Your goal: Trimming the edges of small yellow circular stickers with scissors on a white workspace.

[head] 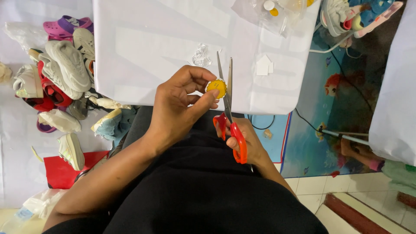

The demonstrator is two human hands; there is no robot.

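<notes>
My left hand (180, 104) pinches a small round yellow sticker (216, 88) with a scalloped edge between thumb and fingers, held in front of the white table (151, 43). My right hand (248, 143) grips red-handled scissors (232, 125), fingers through the loops. The steel blades point upward and are slightly parted, with the sticker's right edge against them. Both hands hover over my lap in dark clothing, just below the table's near edge.
A heap of small shoes (60, 73) lies on the floor at the left, with a red sheet (60, 171) below it. A crumpled clear wrapper (200, 55) and white paper cutouts (264, 66) rest on the table. A plastic bag (277, 13) sits at the back. A colourful mat (346, 99) covers the floor at the right.
</notes>
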